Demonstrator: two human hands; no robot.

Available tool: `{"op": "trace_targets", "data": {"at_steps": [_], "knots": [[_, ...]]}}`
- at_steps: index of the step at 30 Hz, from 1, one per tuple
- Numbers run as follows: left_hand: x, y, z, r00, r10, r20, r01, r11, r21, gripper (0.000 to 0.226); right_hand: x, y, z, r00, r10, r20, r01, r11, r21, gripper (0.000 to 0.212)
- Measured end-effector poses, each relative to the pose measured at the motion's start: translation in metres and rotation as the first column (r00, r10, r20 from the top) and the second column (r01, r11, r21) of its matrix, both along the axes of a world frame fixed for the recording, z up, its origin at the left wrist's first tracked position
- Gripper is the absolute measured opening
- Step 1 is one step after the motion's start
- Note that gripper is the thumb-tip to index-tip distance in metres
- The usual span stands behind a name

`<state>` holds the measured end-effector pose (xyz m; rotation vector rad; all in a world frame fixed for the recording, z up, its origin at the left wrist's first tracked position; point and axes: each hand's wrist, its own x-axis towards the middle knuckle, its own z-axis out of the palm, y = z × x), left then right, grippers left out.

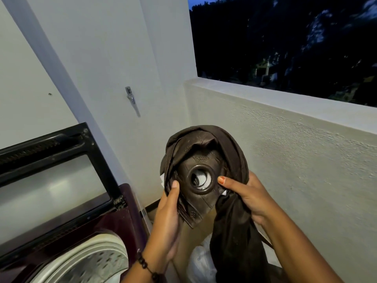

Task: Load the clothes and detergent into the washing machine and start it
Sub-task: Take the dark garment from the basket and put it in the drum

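Against the pale balcony wall (285,160), lower left: washing machine (85,237), maroon top, lid (51,170) raised, drum (91,262) exposed. Just right of it, held up at mid-frame: dark brown garment (228,201) with a round ring opening. Left hand (165,221) grip curled on its left edge, thumb on top. Right hand (244,193) grip pinches the right side, the cloth's tail hanging below.

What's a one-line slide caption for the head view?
Both hands, left hand and right hand, hold a dark brown garment beside the open top-load washing machine.
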<state>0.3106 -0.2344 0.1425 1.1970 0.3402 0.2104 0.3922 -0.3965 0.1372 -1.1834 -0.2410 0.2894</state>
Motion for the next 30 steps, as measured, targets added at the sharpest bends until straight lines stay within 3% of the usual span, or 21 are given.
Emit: {"op": "trace_targets", "data": {"at_steps": [3,5,6,8,10,11,13,15,17,21,24,27,30], "knots": [[-0.013,0.027,0.005,0.996,-0.035,-0.08,0.054,0.966,0.255,0.07,0.012,-0.015,0.005,0.989,0.072,0.128,-0.049,0.983,-0.175,0.05],[-0.019,0.038,0.021,1.0,-0.015,-0.026,0.027,0.832,0.554,0.099,0.021,-0.023,0.011,0.96,0.191,0.206,-0.115,0.936,-0.332,0.055],[-0.02,0.04,0.03,0.998,-0.058,0.015,0.029,0.698,0.716,0.113,0.025,-0.026,0.014,0.932,0.265,0.249,-0.142,0.895,-0.422,0.059],[-0.016,0.04,0.048,0.987,-0.157,0.042,-0.001,0.254,0.967,0.129,0.03,-0.024,0.021,0.857,0.426,0.29,-0.175,0.77,-0.614,0.066],[-0.008,0.033,0.066,0.979,-0.202,-0.033,-0.003,-0.177,0.984,0.14,0.032,-0.013,0.028,0.77,0.56,0.304,-0.116,0.592,-0.798,0.067],[-0.003,0.027,0.073,0.974,-0.196,-0.113,0.047,-0.312,0.949,0.144,0.031,-0.007,0.031,0.726,0.61,0.316,-0.067,0.52,-0.851,0.066],[0.006,0.016,0.079,0.943,-0.174,-0.283,0.18,-0.447,0.876,0.148,0.028,0.006,0.037,0.669,0.673,0.315,-0.039,0.455,-0.889,0.065],[0.015,0.009,0.076,0.893,-0.165,-0.418,0.298,-0.478,0.826,0.149,0.025,0.012,0.044,0.659,0.688,0.305,-0.057,0.449,-0.892,0.074],[0.02,0.008,0.067,0.854,-0.178,-0.488,0.377,-0.434,0.818,0.146,0.024,0.012,0.051,0.68,0.673,0.293,-0.065,0.452,-0.889,0.079],[0.029,0.013,0.05,0.862,-0.248,-0.443,0.384,-0.252,0.888,0.138,0.027,0.01,0.052,0.711,0.637,0.3,-0.043,0.464,-0.885,0.072],[0.038,0.024,0.046,0.871,-0.302,-0.388,0.386,-0.069,0.92,0.129,0.029,0.007,0.045,0.758,0.558,0.337,-0.071,0.585,-0.808,0.067],[0.044,0.041,0.05,0.877,-0.359,-0.32,0.366,0.067,0.928,0.109,0.031,-0.001,0.042,0.79,0.521,0.322,-0.157,0.68,-0.716,0.081],[0.047,0.057,0.059,0.881,-0.384,-0.276,0.372,0.201,0.906,0.089,0.034,-0.013,0.033,0.773,0.604,0.194,-0.317,0.632,-0.707,0.105]]}}
